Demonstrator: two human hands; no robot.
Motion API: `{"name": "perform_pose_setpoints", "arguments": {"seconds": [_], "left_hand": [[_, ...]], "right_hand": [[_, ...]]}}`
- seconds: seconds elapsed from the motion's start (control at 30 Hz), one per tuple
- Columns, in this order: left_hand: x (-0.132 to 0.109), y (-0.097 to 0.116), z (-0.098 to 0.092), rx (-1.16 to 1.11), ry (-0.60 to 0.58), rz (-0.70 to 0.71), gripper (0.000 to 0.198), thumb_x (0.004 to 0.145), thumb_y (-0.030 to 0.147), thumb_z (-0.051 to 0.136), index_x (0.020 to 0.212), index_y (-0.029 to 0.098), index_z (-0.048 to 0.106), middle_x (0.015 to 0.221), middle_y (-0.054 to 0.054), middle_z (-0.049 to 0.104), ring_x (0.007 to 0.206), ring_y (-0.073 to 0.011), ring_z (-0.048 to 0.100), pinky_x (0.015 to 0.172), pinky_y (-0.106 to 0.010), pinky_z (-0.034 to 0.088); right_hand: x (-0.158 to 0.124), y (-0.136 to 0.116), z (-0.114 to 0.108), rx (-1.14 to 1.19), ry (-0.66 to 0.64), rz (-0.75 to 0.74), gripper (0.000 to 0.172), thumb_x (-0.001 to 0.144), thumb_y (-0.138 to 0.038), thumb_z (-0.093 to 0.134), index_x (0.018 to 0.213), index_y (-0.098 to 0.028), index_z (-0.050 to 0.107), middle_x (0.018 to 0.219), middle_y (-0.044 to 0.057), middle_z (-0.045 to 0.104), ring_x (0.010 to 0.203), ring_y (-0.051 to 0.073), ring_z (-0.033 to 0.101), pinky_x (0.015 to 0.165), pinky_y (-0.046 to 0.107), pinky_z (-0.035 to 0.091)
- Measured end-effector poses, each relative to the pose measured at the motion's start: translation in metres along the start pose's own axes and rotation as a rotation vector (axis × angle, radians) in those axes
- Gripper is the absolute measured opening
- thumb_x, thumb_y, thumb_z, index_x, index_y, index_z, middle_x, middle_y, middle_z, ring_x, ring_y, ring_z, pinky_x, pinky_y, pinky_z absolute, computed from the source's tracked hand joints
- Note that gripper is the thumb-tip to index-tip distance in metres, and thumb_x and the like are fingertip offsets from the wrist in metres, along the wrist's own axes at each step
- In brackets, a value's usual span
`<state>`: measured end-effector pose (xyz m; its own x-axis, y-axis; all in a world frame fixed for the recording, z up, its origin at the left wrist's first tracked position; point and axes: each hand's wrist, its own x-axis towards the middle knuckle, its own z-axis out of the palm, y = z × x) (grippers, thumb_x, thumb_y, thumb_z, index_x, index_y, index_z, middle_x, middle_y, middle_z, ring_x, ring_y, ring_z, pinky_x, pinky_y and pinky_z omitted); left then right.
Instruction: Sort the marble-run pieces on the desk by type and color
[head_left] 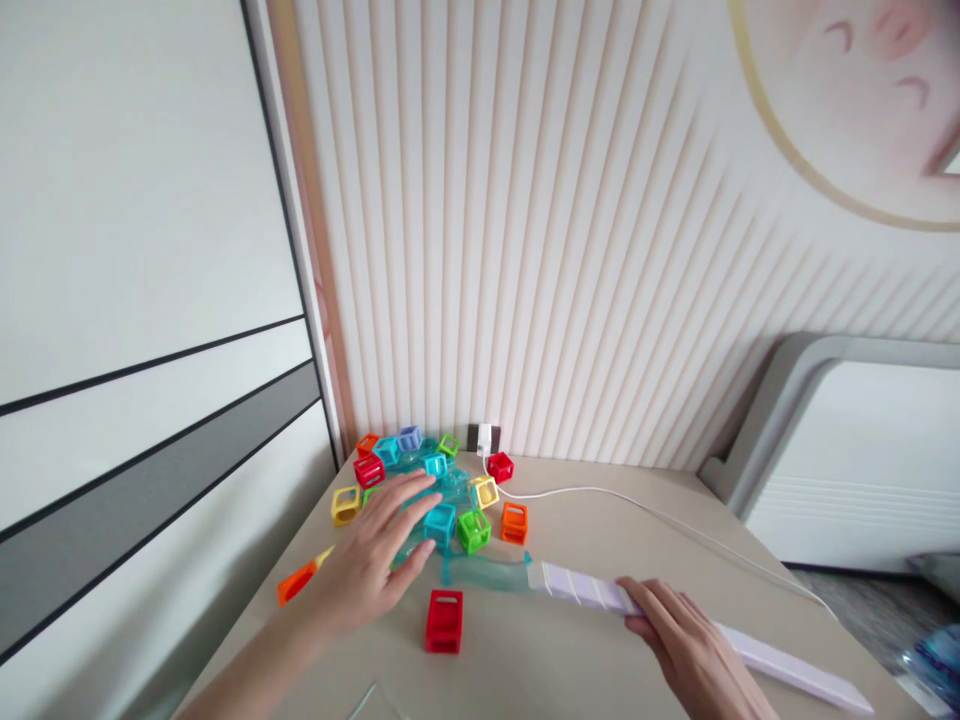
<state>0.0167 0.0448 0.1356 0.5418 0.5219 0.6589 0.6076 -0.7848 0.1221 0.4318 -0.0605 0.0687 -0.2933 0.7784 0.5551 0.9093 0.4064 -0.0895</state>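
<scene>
My left hand (375, 555) hovers with fingers apart over a cluster of coloured cube frames and translucent teal pieces, holding nothing. A blue cube (439, 524) and a green cube (474, 530) lie just beyond its fingertips. My right hand (679, 635) closes over a long pale-purple bar (795, 668) that lies slantwise on the table. The bar's left part carries light stripes, and its left end meets a translucent teal strip (487, 572). A red cube (444, 621) sits between the hands, nearer to me. My left hand hides part of the cluster.
At the back, a white charger (485, 438) sits by the ribbed wall, its white cable (600, 489) running right across the table (600, 660). An orange piece (297, 582) lies by my left forearm. A white cabinet (150, 250) borders the left; a grey-white headboard-like panel (862, 450) stands right.
</scene>
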Motion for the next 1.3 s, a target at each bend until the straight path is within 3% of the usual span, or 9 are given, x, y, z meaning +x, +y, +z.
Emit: {"name": "perform_pose_setpoints", "arguments": {"seconds": [0.17,0.3,0.4,0.47,0.57,0.73,0.93,1.17,1.3], "left_hand": [[0.042,0.029,0.005,0.064,-0.120,0.226,0.063,0.096,0.045,0.061,0.153,0.025,0.040,0.147,-0.012,0.057,0.137,-0.0310,0.052,0.116,-0.049,0.045],[0.069,0.031,0.022,0.243,-0.109,0.172,0.057,0.097,0.025,0.059,0.151,0.021,0.041,0.150,-0.015,0.052,0.133,-0.0337,0.054,0.111,-0.053,0.045],[0.084,0.019,0.029,0.307,-0.060,0.058,0.040,0.098,0.014,0.049,0.137,0.021,0.055,0.114,-0.014,0.070,0.105,-0.0315,0.067,0.092,-0.050,0.051],[0.093,0.008,0.028,0.312,-0.015,-0.012,0.027,0.097,0.014,0.047,0.114,0.024,0.065,0.089,-0.010,0.070,0.089,-0.0300,0.067,0.082,-0.046,0.050],[0.101,-0.008,0.023,0.357,0.020,-0.081,0.017,0.091,0.014,0.054,0.084,0.026,0.062,0.074,-0.008,0.067,0.078,-0.0290,0.066,0.070,-0.042,0.047],[0.103,-0.024,0.021,0.424,0.008,-0.185,0.016,0.081,0.012,0.064,0.077,0.027,0.059,0.070,-0.006,0.070,0.070,-0.0286,0.067,0.062,-0.039,0.044],[0.104,-0.010,0.012,0.459,-0.033,-0.212,0.015,0.083,0.007,0.063,0.083,0.023,0.064,0.077,-0.003,0.071,0.077,-0.0268,0.069,0.069,-0.038,0.048],[0.101,-0.009,0.016,0.207,0.223,-0.120,0.020,0.088,0.005,0.055,0.092,0.022,0.064,0.082,-0.002,0.073,0.076,-0.0225,0.070,0.069,-0.033,0.049],[0.099,-0.002,0.015,0.028,0.190,-0.115,0.026,0.091,0.020,0.063,0.116,0.022,0.057,0.100,-0.006,0.073,0.091,-0.0252,0.070,0.077,-0.036,0.054]], "right_hand": [[0.090,-0.043,-0.019,-0.101,0.030,-0.074,0.035,0.110,-0.040,0.031,0.118,-0.024,0.061,0.078,0.004,0.068,0.065,0.021,0.068,0.058,0.030,0.049],[0.152,-0.062,-0.013,-0.153,-0.021,-0.170,0.039,0.111,-0.040,0.031,0.111,-0.020,0.064,0.074,0.004,0.068,0.063,0.020,0.067,0.055,0.028,0.042],[0.185,-0.071,-0.006,-0.126,-0.009,-0.186,0.043,0.111,-0.041,0.029,0.105,-0.020,0.066,0.073,0.004,0.070,0.060,0.017,0.067,0.054,0.026,0.039],[0.199,-0.077,-0.001,-0.093,0.031,-0.197,0.044,0.111,-0.043,0.029,0.105,-0.020,0.066,0.074,0.003,0.071,0.061,0.017,0.067,0.055,0.027,0.040],[0.209,-0.084,0.005,-0.061,0.125,-0.206,0.041,0.111,-0.043,0.032,0.106,-0.020,0.067,0.078,0.004,0.073,0.065,0.017,0.068,0.060,0.028,0.042],[0.209,-0.080,0.014,-0.136,0.209,-0.193,0.041,0.109,-0.046,0.034,0.107,-0.019,0.065,0.087,0.008,0.074,0.072,0.020,0.067,0.068,0.033,0.042],[0.201,-0.066,0.010,-0.185,0.180,-0.169,0.036,0.110,-0.040,0.036,0.101,-0.019,0.063,0.074,0.004,0.068,0.062,0.019,0.060,0.064,0.031,0.035],[0.195,-0.071,-0.005,0.112,-0.009,-0.083,0.030,0.107,-0.037,0.038,0.095,-0.021,0.062,0.069,0.002,0.067,0.056,0.016,0.059,0.057,0.027,0.030],[0.192,-0.073,-0.012,0.274,-0.119,0.069,0.032,0.106,-0.042,0.039,0.098,-0.022,0.063,0.069,0.000,0.065,0.054,0.015,0.056,0.056,0.026,0.030]]}}
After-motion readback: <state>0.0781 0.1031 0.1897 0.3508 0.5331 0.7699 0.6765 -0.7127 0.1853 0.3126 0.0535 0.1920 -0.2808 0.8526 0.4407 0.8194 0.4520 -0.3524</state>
